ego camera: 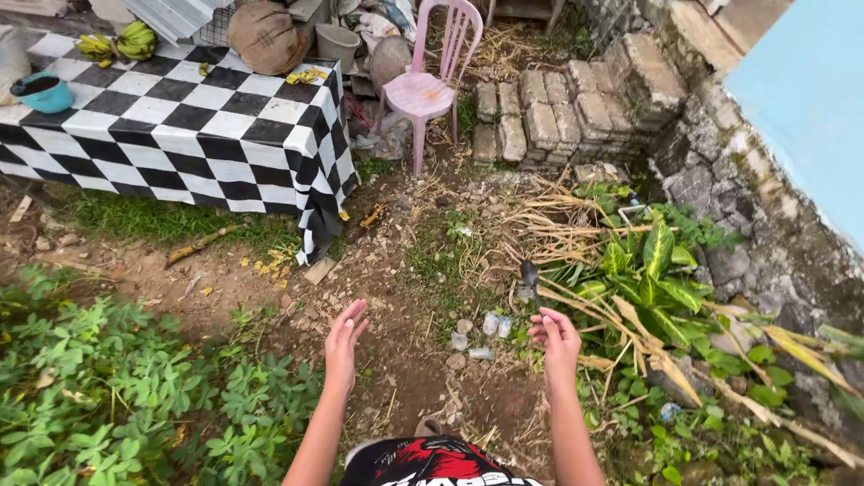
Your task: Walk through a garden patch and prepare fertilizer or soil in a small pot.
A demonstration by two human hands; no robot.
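Observation:
My left hand [345,346] is raised over bare soil, fingers apart and palm turned inward, holding nothing. My right hand [556,340] is level with it, to the right, with curled fingers. A slim dark object [530,277] rises just above its fingertips; whether the hand grips it or it stands in the ground behind is unclear. Between the hands, on the dirt, lie a few small clear plastic containers [490,324] and some stones. A broad-leaved green plant [650,270] with dry yellow stalks grows just right of my right hand.
A table under a black-and-white checkered cloth [180,126] stands at upper left, carrying bananas [126,40], a teal bowl [43,92] and a sack. A pink plastic chair [430,81], stacked bricks [558,112] and a stone wall [747,207] lie beyond. Low green groundcover [117,387] fills the left.

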